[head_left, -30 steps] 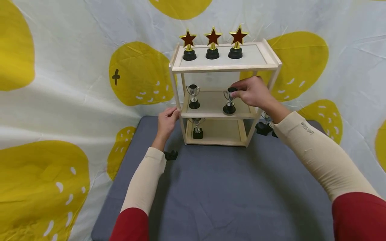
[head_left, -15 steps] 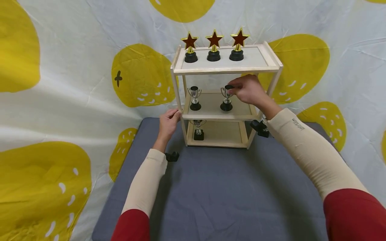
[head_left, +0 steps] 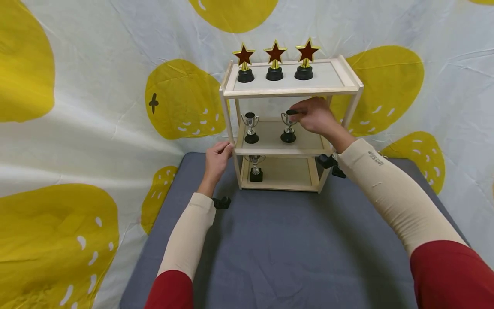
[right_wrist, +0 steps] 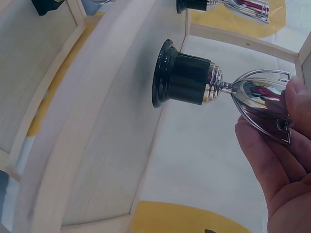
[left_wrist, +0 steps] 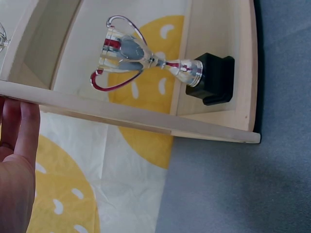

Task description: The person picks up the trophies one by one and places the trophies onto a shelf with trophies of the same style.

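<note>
My right hand (head_left: 317, 116) pinches a small silver trophy cup (right_wrist: 189, 77) by its bowl, thumb on one side and fingers on the other. The cup stands upright, its round black base right at the middle shelf's board. To its left on that board is a matching trophy cup (head_left: 251, 136). My left hand (head_left: 217, 161) grips the left front post of the wooden shelf unit (head_left: 281, 152) at middle-shelf height; its fingertips lie against the post in the left wrist view. Below, a silver trophy cup with a square black base (left_wrist: 211, 77) stands at the bottom shelf's left.
Three gold star trophies with black bases, the left star trophy (head_left: 244, 75), middle star trophy (head_left: 275, 73) and right star trophy (head_left: 304, 71), line the top shelf. Right of the unit, a dark-based object (head_left: 338, 171) is partly hidden by my right arm. A grey-covered table (head_left: 285, 249) lies beneath.
My right hand has moved the trophy cup left and farther back over the middle shelf. The left hand keeps its place on the post, while the head view has shifted slightly.
</note>
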The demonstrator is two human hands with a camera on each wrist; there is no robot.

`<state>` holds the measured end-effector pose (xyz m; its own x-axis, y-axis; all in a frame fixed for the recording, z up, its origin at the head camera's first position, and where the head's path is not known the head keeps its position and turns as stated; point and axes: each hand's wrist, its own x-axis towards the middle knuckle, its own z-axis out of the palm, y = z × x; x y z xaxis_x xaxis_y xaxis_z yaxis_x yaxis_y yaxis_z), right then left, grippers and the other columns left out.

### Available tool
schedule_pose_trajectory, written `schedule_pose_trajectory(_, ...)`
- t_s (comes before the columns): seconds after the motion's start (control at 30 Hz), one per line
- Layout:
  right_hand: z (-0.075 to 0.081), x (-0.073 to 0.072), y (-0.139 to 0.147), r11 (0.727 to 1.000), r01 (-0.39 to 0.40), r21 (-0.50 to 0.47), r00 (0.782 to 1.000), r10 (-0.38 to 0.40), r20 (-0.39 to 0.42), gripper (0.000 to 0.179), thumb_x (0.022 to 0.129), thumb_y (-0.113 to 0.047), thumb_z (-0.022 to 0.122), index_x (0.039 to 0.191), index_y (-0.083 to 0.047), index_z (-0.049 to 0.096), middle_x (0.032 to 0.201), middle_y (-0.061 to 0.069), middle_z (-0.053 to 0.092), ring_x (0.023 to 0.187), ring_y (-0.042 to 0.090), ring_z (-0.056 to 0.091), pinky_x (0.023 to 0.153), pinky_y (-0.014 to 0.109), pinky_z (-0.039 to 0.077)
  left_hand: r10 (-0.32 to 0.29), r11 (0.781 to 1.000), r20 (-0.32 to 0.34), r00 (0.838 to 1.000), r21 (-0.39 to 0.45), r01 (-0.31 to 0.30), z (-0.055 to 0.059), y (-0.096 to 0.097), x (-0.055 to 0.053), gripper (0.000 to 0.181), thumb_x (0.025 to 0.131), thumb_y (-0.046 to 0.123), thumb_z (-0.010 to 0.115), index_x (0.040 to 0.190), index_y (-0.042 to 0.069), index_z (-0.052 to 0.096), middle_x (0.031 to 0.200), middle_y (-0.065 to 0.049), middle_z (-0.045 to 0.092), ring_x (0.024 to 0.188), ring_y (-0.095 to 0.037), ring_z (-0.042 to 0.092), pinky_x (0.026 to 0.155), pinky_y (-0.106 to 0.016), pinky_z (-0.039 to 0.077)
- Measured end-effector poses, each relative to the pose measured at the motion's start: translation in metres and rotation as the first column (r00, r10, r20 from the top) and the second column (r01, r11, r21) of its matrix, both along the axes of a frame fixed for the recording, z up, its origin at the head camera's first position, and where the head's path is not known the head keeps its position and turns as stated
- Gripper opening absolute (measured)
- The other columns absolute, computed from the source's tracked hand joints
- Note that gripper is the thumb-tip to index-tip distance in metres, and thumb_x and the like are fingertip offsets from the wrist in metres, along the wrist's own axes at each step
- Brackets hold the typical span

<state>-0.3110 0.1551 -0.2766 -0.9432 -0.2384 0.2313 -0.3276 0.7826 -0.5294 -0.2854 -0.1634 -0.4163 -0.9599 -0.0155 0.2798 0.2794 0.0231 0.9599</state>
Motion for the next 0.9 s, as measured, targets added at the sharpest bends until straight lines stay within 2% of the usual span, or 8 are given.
schedule_pose_trajectory(0.2,0.001,-0.001,-0.006,1.000,-0.001,0.002,1.000,0.001,0.014,0.034,0.101,-0.020,0.069,0.129,-0.001,0.073,0.125,0.021,0.074,0.119,0.038,0.069,0.099,0.053,0.058,-0.014,1.000,0.006,1.000,0.000,0.014,0.000,0.000,0.000,0.035,0.103,0.015,0.066,0.132,-0.006,0.069,0.124,-0.023,0.065,0.103,-0.009,0.069,0.097,-0.028,0.063)
schedule_pose_trajectory(0.33,0.002,0.000,-0.009,1.000,-0.011,0.022,1.000,0.011,0.016,0.034,0.101,-0.020,0.069,0.129,0.000,0.072,0.124,0.022,0.074,0.118,0.038,0.069,0.098,0.054,0.058,-0.014,1.000,0.012,1.000,0.004,0.014,0.001,-0.001,-0.001,0.036,0.103,0.016,0.066,0.133,-0.005,0.068,0.124,-0.022,0.065,0.108,-0.014,0.069,0.098,-0.029,0.063)
schedule_pose_trajectory(0.53,0.001,0.000,-0.014,1.000,0.001,0.029,0.998,-0.003,0.057,0.040,0.102,-0.021,0.067,0.136,0.001,0.067,0.133,0.024,0.070,0.126,0.041,0.065,0.106,0.057,0.056,-0.017,1.000,0.004,1.000,-0.002,0.017,0.002,-0.002,0.003,0.036,0.104,0.015,0.065,0.132,-0.008,0.068,0.124,-0.022,0.065,0.114,-0.023,0.069,0.100,-0.030,0.062)
schedule_pose_trajectory(0.63,0.002,0.000,-0.019,0.999,-0.007,0.034,0.999,0.006,0.051,0.043,0.102,-0.021,0.067,0.138,0.002,0.065,0.136,0.025,0.068,0.128,0.043,0.063,0.108,0.058,0.055,0.008,1.000,-0.012,1.000,-0.009,-0.008,0.005,-0.004,0.004,0.035,0.104,0.014,0.065,0.130,-0.008,0.069,0.122,-0.021,0.066,0.110,-0.019,0.070,0.099,-0.030,0.062)
schedule_pose_trajectory(0.73,-0.004,0.003,-0.019,0.998,-0.018,0.057,0.999,0.015,0.051,0.043,0.102,-0.022,0.067,0.138,0.002,0.065,0.136,0.025,0.068,0.127,0.043,0.063,0.107,0.058,0.055,0.019,1.000,-0.004,1.000,-0.020,-0.019,0.002,-0.004,0.008,0.033,0.103,0.013,0.066,0.128,-0.008,0.070,0.119,-0.020,0.067,0.105,-0.014,0.071,0.097,-0.029,0.063)
schedule_pose_trajectory(0.9,-0.010,0.009,-0.015,0.995,-0.021,0.096,1.000,0.020,0.019,0.038,0.103,-0.023,0.065,0.132,0.001,0.069,0.127,0.024,0.072,0.118,0.042,0.067,0.100,0.058,0.057,-0.005,0.999,-0.006,1.000,-0.039,0.005,-0.001,-0.002,0.011,0.034,0.103,0.014,0.067,0.129,-0.008,0.070,0.121,-0.022,0.067,0.105,-0.013,0.071,0.098,-0.032,0.063)
